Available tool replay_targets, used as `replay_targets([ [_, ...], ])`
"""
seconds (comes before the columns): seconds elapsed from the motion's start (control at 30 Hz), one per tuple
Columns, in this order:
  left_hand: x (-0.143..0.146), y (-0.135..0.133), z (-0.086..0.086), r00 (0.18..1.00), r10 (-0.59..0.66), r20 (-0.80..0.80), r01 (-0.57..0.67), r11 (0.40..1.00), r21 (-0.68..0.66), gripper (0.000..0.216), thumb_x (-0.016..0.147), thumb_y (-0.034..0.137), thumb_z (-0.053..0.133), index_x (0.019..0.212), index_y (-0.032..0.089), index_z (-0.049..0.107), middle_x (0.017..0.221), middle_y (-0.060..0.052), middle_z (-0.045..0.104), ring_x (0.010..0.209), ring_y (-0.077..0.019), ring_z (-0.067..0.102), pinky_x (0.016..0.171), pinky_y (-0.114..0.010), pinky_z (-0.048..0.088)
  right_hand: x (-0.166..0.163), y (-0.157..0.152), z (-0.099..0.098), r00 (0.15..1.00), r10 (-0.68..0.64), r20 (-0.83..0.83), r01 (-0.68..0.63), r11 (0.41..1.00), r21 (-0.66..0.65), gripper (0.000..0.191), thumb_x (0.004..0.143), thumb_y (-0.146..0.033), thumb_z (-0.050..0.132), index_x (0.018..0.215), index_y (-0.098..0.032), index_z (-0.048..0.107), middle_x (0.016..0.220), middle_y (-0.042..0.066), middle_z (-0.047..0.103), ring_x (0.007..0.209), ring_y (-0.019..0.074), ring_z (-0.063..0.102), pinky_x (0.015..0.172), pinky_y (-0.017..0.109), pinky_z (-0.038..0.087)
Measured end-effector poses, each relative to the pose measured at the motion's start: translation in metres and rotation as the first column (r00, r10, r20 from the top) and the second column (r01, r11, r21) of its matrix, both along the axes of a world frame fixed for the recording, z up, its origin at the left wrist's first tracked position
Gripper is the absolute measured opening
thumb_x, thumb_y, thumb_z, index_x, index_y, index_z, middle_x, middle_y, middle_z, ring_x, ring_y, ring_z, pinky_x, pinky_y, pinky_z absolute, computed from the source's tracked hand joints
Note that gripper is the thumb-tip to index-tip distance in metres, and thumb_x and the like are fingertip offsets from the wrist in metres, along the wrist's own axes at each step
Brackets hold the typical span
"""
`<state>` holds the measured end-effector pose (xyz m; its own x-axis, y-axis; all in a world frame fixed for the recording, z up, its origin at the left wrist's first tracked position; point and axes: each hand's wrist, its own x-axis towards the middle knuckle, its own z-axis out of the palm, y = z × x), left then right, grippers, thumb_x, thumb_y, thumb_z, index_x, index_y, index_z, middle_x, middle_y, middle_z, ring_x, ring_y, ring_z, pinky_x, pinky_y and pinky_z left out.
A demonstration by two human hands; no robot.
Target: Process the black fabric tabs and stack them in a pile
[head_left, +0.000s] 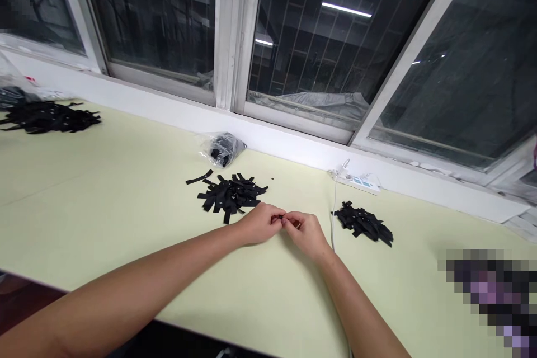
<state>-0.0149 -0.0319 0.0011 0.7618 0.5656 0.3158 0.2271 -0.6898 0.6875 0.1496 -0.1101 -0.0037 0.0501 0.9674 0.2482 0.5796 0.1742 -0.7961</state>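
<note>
My left hand (260,223) and my right hand (305,232) meet on the pale green table (126,179), fingertips pinched together on a small black piece (280,217) that is mostly hidden by the fingers. A heap of short black strips (230,193) lies just beyond my left hand. A smaller heap of black strips (364,223) lies to the right of my right hand.
A clear plastic bag with black items (221,149) sits near the window sill. A white power strip (356,181) with its cable (333,212) runs down past my right hand. Another black strip pile (48,117) lies far left. Windows line the back.
</note>
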Motion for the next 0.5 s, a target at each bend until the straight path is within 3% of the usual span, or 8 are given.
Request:
replay_targets([
  [0.5,0.0025,0.0016,-0.0012,0.999,0.047,0.010,-0.046,0.994,-0.097,0.026,0.073,0.012,0.050,0.076,0.014,0.075,0.067,-0.001,0.067,0.065,-0.0140,0.054,0.060,-0.025,0.034,-0.0066,-0.0033,0.0015,0.989,-0.007,0.151,-0.005,0.997,0.077,0.018,0.085,-0.024,0.053,0.083,-0.020,0.070,0.069,-0.002,0.065,0.059,0.0117,0.051,0.057,0.024,0.036],
])
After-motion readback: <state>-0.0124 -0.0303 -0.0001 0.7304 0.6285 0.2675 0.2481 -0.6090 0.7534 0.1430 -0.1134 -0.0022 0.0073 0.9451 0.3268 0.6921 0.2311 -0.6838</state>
